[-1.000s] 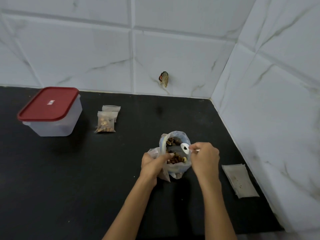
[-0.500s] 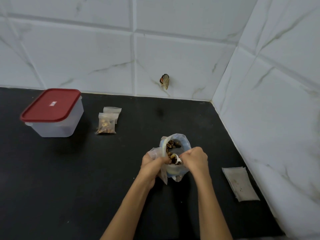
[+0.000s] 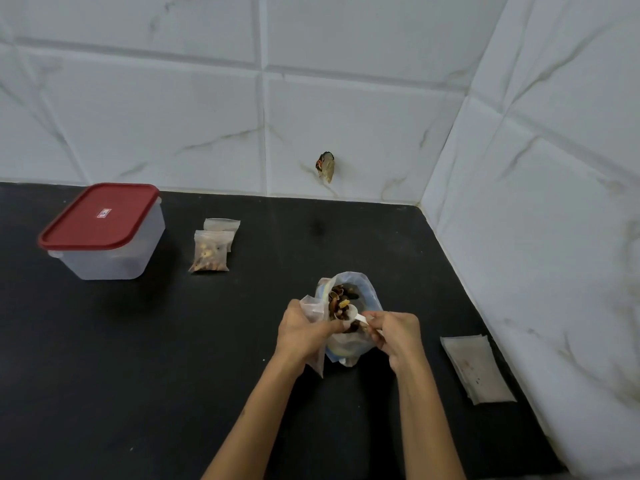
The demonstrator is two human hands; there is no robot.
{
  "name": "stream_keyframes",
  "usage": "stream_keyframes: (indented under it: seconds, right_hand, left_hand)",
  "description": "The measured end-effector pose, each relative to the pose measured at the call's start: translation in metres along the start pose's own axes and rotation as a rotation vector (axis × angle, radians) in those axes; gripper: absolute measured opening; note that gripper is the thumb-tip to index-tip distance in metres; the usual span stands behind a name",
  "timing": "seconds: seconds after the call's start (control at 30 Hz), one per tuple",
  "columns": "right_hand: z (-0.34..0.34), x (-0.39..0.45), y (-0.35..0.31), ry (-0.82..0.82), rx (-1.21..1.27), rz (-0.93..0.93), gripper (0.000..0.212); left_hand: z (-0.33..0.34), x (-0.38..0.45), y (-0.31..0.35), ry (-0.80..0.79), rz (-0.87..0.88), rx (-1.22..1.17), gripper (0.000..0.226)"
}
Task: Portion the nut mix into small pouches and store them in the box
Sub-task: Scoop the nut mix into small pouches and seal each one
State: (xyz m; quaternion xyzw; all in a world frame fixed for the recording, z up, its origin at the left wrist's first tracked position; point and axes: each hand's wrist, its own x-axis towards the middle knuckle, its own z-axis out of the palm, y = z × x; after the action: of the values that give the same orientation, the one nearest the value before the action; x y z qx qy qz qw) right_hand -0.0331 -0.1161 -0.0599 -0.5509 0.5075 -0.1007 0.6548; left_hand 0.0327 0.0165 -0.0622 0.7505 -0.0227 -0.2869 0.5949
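Two hands meet over the open clear plastic bag of nut mix (image 3: 349,306) on the black table (image 3: 138,358) — right hand (image 3: 396,332) pinches a small white plastic scoop (image 3: 355,315), bowl pointing left toward the small clear pouch (image 3: 313,308) gripped by the left hand (image 3: 304,332), just beside it.

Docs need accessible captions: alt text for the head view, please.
A person's right hand holds a small white scoop over an open bag of nut mix while the left hand grips a small clear pouch beside it. On the black counter: a red-lidded box, closed, two filled pouches, and flat empty pouches at right.
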Motion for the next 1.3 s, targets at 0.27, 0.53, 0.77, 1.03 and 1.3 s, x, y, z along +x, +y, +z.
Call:
stream_keyframes:
  seconds: [0.27, 0.53, 0.77, 1.03, 1.3]
  right_hand:
    - [-0.008, -0.012, -0.01, -0.022, 0.076, -0.062, 0.018]
    - [-0.027, -0.045, -0.046, -0.002, 0.098, -0.283, 0.017]
    - [-0.029, -0.078, -0.057, -0.004, -0.345, -0.769, 0.02]
    - [-0.026, -0.082, -0.059, 0.012, -0.537, -0.851, 0.018]
    - [-0.025, -0.08, -0.063, -0.088, -0.368, -0.722, 0.023]
  left_hand:
    - [-0.007, -0.01, 0.016, 0.137, 0.21, 0.221, 0.052]
    - [0.01, -0.019, 0.039, 0.194, 0.375, 0.353, 0.028]
    - [0.022, -0.023, 0.046, 0.122, 0.401, 0.335, 0.038]
    - [0.026, -0.021, 0.046, 0.096, 0.411, 0.213, 0.038]
    - [0.024, -0.016, 0.045, 0.106, 0.477, 0.151, 0.044]
